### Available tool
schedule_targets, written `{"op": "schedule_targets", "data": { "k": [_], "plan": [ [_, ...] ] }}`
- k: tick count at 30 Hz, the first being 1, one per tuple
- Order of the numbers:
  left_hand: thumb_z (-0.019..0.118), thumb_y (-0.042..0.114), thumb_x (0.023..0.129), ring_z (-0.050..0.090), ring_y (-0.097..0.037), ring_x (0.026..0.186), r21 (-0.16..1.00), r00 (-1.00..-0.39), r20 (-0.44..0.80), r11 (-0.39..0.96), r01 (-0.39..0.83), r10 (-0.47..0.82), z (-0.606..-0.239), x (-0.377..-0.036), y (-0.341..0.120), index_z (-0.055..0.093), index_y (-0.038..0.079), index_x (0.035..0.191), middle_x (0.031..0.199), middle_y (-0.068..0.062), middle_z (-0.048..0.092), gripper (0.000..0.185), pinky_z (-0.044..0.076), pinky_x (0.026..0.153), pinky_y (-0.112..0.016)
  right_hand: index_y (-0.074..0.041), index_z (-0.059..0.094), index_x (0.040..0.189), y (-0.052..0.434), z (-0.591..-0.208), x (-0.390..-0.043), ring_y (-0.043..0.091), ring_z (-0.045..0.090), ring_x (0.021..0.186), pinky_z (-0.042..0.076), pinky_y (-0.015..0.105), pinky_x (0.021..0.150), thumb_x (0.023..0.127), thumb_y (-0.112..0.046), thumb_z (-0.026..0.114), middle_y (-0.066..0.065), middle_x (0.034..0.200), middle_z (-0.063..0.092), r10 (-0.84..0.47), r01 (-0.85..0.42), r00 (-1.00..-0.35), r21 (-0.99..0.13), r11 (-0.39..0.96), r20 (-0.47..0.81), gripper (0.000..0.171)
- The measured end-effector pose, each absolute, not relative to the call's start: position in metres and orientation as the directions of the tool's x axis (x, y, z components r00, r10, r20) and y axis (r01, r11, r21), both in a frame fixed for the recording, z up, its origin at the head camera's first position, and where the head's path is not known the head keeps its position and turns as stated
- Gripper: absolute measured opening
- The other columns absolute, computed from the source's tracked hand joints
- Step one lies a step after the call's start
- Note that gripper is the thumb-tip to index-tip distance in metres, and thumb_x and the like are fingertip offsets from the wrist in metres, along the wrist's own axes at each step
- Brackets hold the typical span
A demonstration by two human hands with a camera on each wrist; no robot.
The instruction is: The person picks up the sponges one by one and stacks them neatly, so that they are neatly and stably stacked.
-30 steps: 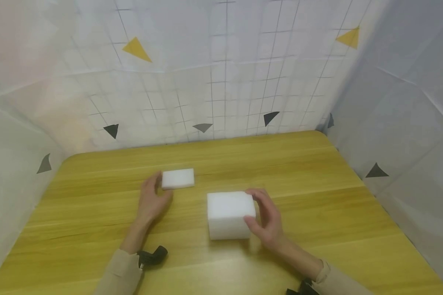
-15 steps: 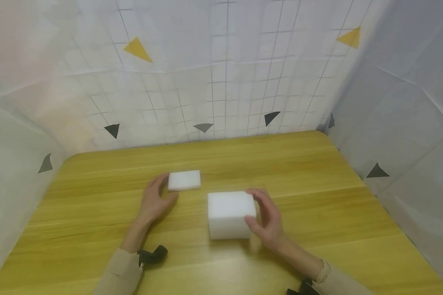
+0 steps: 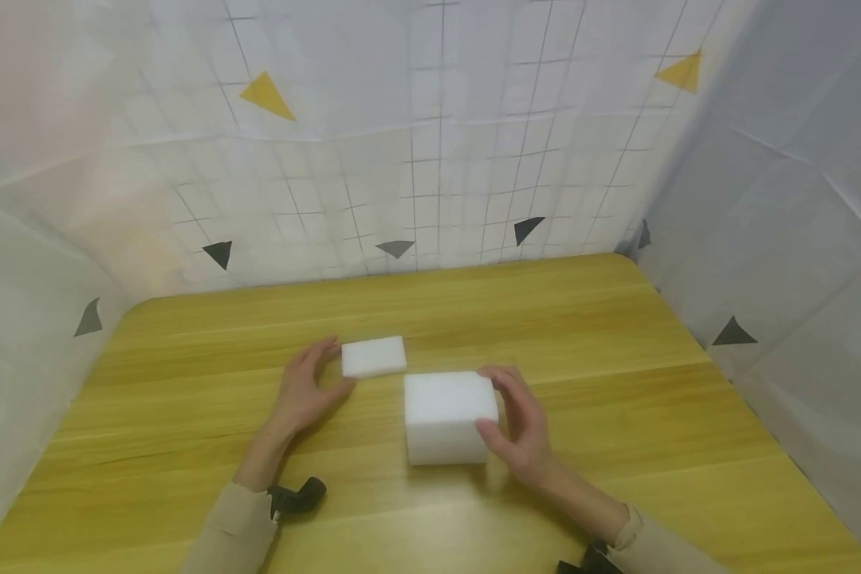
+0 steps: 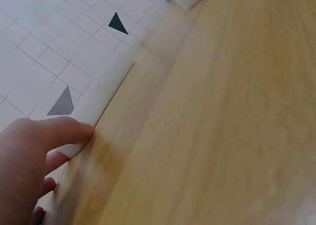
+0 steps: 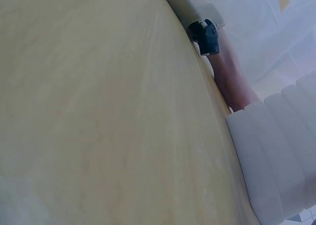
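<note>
In the head view, a flat white sponge, plain and rectangular, lies on the table. The fingers of my left hand bend loosely at its left end, and the thumb touches its near left corner. The left wrist view has the left thumb against the sponge's long side. Nearer to me and to the right stands a stack of white sponges. My right hand holds that stack at its right end, thumb on the near side and fingers behind. Several layers of the stack show in the right wrist view.
The wood-grain table has rounded far corners. White sheeting with grid lines and dark and yellow triangles walls off the back and both sides. Black wrist camera mounts sit by the sleeves.
The flat sponge has slid right and slightly nearer to me, closer to the stack, and has turned a little. My left hand has moved with it. The right hand and stack stay put.
</note>
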State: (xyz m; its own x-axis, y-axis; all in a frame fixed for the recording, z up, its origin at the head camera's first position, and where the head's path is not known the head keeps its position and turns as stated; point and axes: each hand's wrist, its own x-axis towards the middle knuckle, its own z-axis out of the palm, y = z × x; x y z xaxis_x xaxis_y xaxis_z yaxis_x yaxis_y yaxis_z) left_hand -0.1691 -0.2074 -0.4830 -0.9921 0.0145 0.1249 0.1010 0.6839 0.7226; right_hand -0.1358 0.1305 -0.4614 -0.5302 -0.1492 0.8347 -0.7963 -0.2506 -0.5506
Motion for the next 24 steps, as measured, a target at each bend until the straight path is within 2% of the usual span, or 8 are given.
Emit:
{"op": "schedule_targets", "data": {
  "k": [4,8,12,17,24],
  "plan": [
    [0.078,0.045,0.083,0.036,-0.033,0.142,0.749,-0.991,0.132,0.655,0.1,0.001,-0.483,-0.168,-0.206,0.047,0.019,0.148,0.146,-0.003,0.054,0.076,0.022,0.119,-0.059,0.022,0.048,0.124,0.131,-0.462,-0.137,0.023,0.054,0.117,0.044,0.03,0.109,0.083,0.003,0.066,0.021,0.124,0.058,-0.151,-0.795,-0.533,-0.554,-0.249,0.833,0.049],
    [0.081,0.042,0.082,0.044,-0.029,0.138,0.833,-0.992,0.126,0.546,0.096,-0.018,-0.483,-0.165,-0.204,0.05,0.018,0.145,0.143,-0.006,0.056,0.074,0.029,0.119,-0.052,0.022,0.048,0.124,0.131,-0.463,-0.137,0.023,0.053,0.117,0.044,0.03,0.109,0.084,0.002,0.067,0.021,0.124,0.058,-0.155,-0.797,-0.527,-0.55,-0.251,0.835,0.049],
    [0.084,0.034,0.081,0.051,-0.028,0.131,0.91,-0.992,0.127,0.401,0.108,-0.021,-0.482,-0.161,-0.198,0.055,0.016,0.14,0.138,-0.007,0.059,0.069,0.037,0.115,-0.048,0.022,0.047,0.125,0.131,-0.464,-0.137,0.023,0.053,0.117,0.045,0.03,0.109,0.085,0.001,0.067,0.022,0.124,0.058,-0.161,-0.797,-0.527,-0.551,-0.247,0.834,0.049],
    [0.083,0.019,0.083,0.054,-0.027,0.127,0.947,-0.98,0.191,0.272,0.17,-0.052,-0.479,-0.157,-0.186,0.057,0.01,0.137,0.134,-0.011,0.06,0.061,0.041,0.114,-0.042,0.022,0.047,0.125,0.132,-0.465,-0.137,0.023,0.053,0.118,0.045,0.03,0.109,0.085,0.001,0.067,0.022,0.124,0.058,-0.163,-0.793,-0.537,-0.561,-0.236,0.828,0.049],
    [0.075,0.001,0.086,0.056,-0.016,0.123,0.948,-0.949,0.301,0.139,0.287,-0.091,-0.472,-0.152,-0.175,0.058,0.004,0.134,0.132,-0.013,0.061,0.051,0.039,0.115,-0.03,0.021,0.048,0.125,0.132,-0.464,-0.136,0.023,0.053,0.117,0.045,0.03,0.108,0.084,0.002,0.067,0.021,0.124,0.058,-0.165,-0.785,-0.555,-0.579,-0.221,0.815,0.049]
  ]
}}
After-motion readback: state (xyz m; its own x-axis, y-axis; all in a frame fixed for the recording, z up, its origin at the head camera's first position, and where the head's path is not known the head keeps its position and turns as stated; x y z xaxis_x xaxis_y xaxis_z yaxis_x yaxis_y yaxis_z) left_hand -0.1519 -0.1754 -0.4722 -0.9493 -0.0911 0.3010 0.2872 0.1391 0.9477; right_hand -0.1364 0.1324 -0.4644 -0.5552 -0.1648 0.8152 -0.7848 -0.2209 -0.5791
